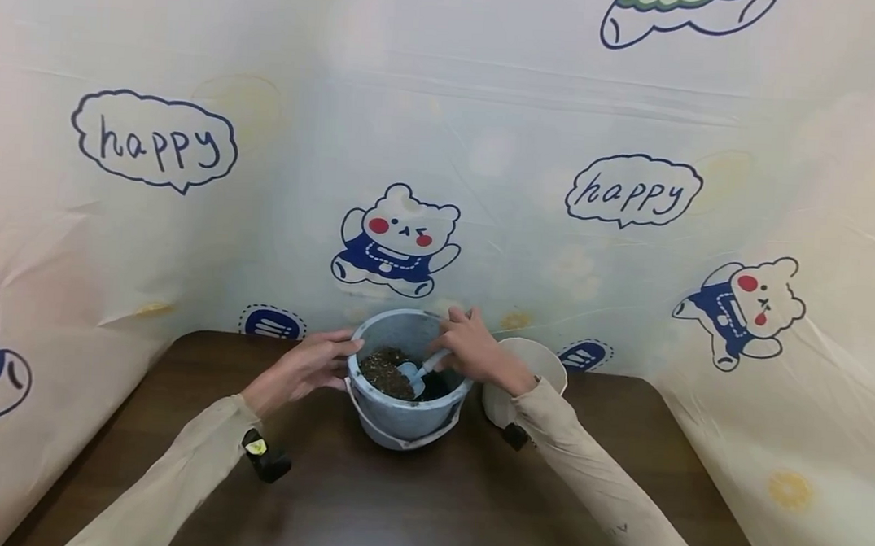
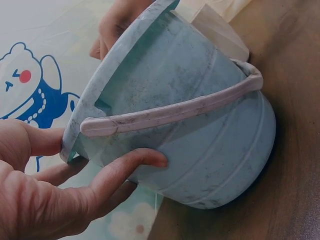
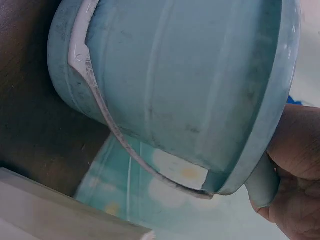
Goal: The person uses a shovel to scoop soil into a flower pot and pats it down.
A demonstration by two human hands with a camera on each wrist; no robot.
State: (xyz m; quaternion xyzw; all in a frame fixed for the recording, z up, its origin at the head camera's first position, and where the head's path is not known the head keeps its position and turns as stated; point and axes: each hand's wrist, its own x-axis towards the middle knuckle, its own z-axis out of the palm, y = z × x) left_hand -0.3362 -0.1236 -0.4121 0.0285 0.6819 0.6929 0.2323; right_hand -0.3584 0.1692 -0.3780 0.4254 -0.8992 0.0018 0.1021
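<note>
Two hands are working at a blue bucket (image 1: 401, 426), which is standing near the middle of the table's (image 1: 398, 507) far edge. The left hand (image 1: 309, 369) is gripping its rim; the left wrist view is revealing fingers under the lip, which the head view is mostly hiding. The right hand (image 1: 471, 348) is curling round the handle of a scoop (image 1: 412, 378). Only the head view is showing the blade and the dark soil (image 1: 383, 370) inside. A white pot (image 1: 544, 361) is standing right of the bucket, by the far edge.
</note>
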